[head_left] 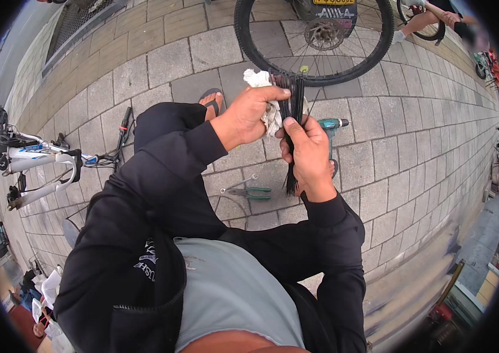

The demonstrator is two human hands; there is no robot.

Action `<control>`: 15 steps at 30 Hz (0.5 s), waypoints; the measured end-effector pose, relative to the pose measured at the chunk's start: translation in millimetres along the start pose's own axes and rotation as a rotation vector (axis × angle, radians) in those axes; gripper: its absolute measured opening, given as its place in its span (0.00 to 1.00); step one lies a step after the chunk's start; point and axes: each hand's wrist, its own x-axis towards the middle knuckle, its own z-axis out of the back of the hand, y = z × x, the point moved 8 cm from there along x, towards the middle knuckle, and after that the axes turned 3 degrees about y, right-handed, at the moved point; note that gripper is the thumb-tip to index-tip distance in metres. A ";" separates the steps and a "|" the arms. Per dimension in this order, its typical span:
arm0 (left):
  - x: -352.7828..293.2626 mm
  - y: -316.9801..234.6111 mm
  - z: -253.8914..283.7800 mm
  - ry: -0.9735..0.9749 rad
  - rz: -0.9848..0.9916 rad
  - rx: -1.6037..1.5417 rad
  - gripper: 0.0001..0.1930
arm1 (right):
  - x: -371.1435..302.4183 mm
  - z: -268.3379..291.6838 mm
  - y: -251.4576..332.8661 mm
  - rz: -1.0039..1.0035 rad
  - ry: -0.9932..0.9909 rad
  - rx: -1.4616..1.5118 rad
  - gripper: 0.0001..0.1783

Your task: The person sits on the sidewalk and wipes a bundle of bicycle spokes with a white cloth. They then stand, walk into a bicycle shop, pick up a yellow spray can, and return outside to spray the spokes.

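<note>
A bundle of thin black spokes [297, 100] is held upright in front of me between both hands. My left hand [242, 116] is closed on a crumpled white rag [273, 117] and the upper left of the bundle, its thumb lying across the rods. Lower down, my right hand [311, 152] grips the same bundle with the thumb pressed on the front. The lower ends of the rods stick out below its fingers. Just beyond the right hand, a teal power drill [330, 124] lies on the paving, partly hidden by that hand.
Green-handled pliers [256, 192] and a small wrench [250, 179] lie on the paving between my legs. Ahead stands a bicycle wheel [333, 80] with a brake disc. A white bicycle frame [55, 160] lies at the left. Another person's arm and leg [420, 22] show at the far right.
</note>
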 end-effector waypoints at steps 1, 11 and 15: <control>0.8 -0.1 0.8 -0.013 -0.047 0.017 0.07 | 1.2 2.3 0.6 -0.011 -0.006 0.013 0.08; -2.7 -4.7 -5.1 -0.068 -0.133 0.190 0.09 | -0.1 12.1 0.3 -0.009 -0.029 -0.010 0.08; -2.4 -9.0 -0.4 -0.148 -0.187 0.271 0.11 | 0.1 8.1 0.2 -0.012 -0.033 -0.050 0.08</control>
